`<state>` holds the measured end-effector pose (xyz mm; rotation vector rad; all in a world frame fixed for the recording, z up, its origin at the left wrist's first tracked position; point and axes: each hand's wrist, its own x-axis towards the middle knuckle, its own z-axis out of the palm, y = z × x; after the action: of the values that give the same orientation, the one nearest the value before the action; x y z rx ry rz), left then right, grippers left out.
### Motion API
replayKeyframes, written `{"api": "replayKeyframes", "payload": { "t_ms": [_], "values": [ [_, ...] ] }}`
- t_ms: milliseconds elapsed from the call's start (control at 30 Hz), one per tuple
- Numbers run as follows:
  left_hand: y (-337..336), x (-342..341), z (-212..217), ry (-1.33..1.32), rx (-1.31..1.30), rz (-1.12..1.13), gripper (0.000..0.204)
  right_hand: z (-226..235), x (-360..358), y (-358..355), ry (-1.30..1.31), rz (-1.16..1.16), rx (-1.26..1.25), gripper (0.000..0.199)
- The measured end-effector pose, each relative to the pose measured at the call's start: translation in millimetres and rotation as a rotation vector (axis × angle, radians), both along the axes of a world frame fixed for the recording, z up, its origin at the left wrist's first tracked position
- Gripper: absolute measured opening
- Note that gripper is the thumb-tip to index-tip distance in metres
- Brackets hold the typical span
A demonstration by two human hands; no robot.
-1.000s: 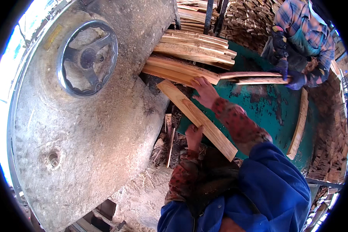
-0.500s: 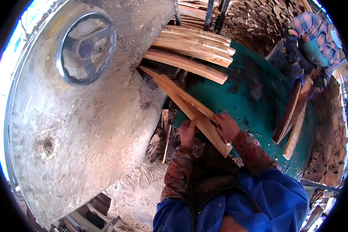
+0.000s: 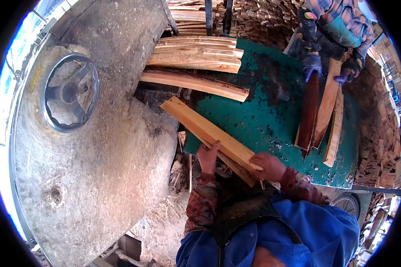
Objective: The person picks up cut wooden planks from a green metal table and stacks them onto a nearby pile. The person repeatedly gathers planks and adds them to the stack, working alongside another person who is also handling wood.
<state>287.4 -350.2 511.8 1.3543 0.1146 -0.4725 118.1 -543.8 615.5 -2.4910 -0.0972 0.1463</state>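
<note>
My left hand (image 3: 208,156) grips a pale wooden board (image 3: 209,131) along its near edge, thumb on top. My right hand (image 3: 268,166) closes round the board's near right end. A second narrower board (image 3: 237,168) lies under the first, partly hidden by it and angled slightly apart. The pair slants from the gap by the machine toward my body, over the corner of the green metal table (image 3: 263,127). Just beyond lies a single board (image 3: 196,84) with a dark bark edge, and behind it a stack of boards (image 3: 196,55).
On the left stands a large worn metal panel (image 3: 116,155) with a handwheel (image 3: 70,91). At far right a co-worker's gloved hands (image 3: 313,66) hold boards (image 3: 327,104) upright over the table. Piled wood pieces (image 3: 263,18) fill the back. Sawdust (image 3: 160,227) covers the ground at lower left.
My two boards, crossed before, now lie nearly one on the other. My right hand has moved nearer my body, to the board's end. The co-worker now has both gloved hands on the boards.
</note>
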Motion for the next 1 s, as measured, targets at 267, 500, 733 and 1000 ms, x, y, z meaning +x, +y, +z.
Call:
{"api": "replayKeyframes", "payload": {
  "t_ms": [267, 500, 733, 1000],
  "values": [
    [-1.5, -5.2, -2.2, 0.001, -0.04, 0.08, 0.032, 65.3, 143.8, -26.2, -0.456, -0.165, 0.081, 0.029],
    [-7.0, -6.8, 3.4, -0.057, -0.048, 0.08, 0.035, 15.5, 145.1, -20.3, -0.448, -0.203, 0.088, 0.029],
    [-8.9, -6.8, 19.0, 0.01, 0.003, 0.034, 0.034, -12.5, 57.6, -79.4, -0.324, -0.619, 0.069, 0.029],
    [-4.7, -2.7, 8.8, -0.049, 0.054, -0.005, 0.035, -38.9, -8.2, -91.4, -0.118, -0.763, 0.099, 0.033]
  ]
}}
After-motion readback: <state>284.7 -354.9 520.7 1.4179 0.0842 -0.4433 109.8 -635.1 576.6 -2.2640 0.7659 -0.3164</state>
